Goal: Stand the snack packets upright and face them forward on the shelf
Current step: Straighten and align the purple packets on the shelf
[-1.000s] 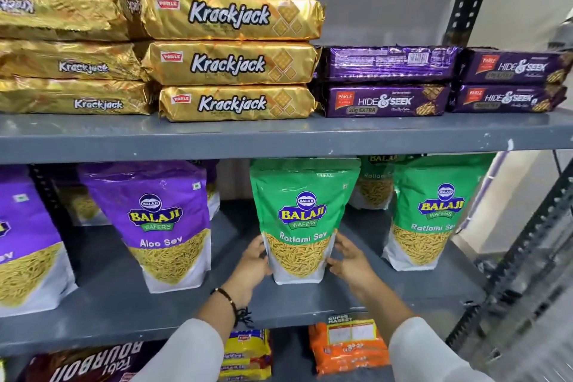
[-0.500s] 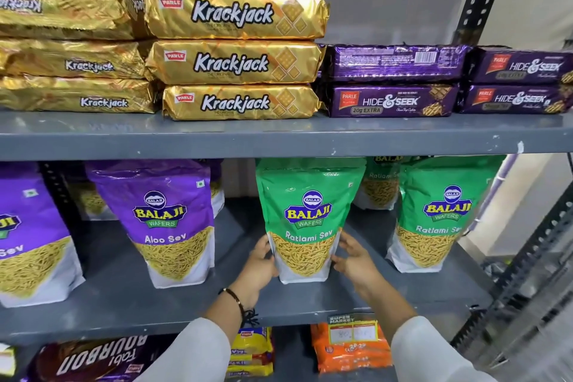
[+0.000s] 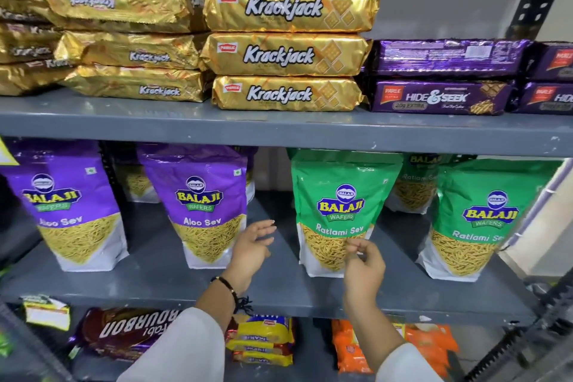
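Middle shelf [image 3: 279, 291]: front packets standing, hands hovering free.

Left hand [image 3: 252, 250] is hanging open, fingers spread, holding nothing, between the Aloo Sev packet [image 3: 203, 205] and the Ratlami Sev packet [image 3: 336, 214]. Right hand [image 3: 364, 263] is curling loosely, empty, before the green packet's lower corner; contact unclear. All four front packets are facing forward, upright. Rear packets [image 3: 415, 186] partly hidden, possibly needing attention.

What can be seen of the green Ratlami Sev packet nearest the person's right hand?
The green Ratlami Sev packet is a glossy stand-up pouch with a Balaji Wafers logo and a white base with a panel showing yellow sev. It stands upright, label forward, on the grey middle shelf. The right hand overlaps its lower right corner, though contact is unclear; the left hand is off it.
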`<state>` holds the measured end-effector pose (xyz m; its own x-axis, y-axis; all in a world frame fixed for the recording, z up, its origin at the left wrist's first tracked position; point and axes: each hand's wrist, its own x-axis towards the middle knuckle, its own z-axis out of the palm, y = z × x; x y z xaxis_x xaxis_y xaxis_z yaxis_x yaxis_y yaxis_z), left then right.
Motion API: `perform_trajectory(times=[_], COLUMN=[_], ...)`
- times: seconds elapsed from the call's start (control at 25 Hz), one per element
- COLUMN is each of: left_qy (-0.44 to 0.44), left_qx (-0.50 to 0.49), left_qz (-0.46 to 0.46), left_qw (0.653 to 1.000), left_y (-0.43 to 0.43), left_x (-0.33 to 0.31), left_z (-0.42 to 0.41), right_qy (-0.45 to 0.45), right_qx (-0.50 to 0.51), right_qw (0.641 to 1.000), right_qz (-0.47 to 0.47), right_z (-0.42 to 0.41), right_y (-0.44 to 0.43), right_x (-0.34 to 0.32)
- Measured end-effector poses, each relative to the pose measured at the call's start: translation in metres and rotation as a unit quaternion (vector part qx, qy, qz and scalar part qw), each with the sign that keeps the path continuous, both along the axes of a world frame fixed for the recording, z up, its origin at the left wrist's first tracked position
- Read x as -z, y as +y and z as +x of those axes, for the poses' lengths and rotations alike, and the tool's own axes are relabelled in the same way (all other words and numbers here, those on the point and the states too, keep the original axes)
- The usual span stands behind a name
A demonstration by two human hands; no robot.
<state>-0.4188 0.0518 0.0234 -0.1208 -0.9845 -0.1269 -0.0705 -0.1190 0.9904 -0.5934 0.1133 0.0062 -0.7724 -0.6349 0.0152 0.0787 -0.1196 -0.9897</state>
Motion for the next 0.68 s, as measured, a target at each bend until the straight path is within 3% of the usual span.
perform_trajectory(times=[0.16,0.4,0.48,0.68], left_qy=[0.064,0.135,0.104,0.071], left_qx=[-0.061,-0.158,-0.119,0.086], left_qz=[-0.013,-0.008,0.006,0.024], left_qw=[0.996,0.978,0.987,0.993], left_y=[-0.003,-0.042,-0.062,-0.069], left_x=[0.001,0.019,0.026,0.022], left_z=[0.075,0.200,0.217,0.203], right_qy=[0.014,-0.064,-0.069,-0.036], right_qx=[-0.115,-0.227,-0.234,-0.256], right_qw=[0.993,0.967,0.964,0.954], right_qz=[-0.014,0.091,0.111,0.152], right_z=[0.065,0.133,0.147,0.164], right_y=[-0.016,-0.055,-0.067,-0.081], right_x=[0.007,0.015,0.015,0.010])
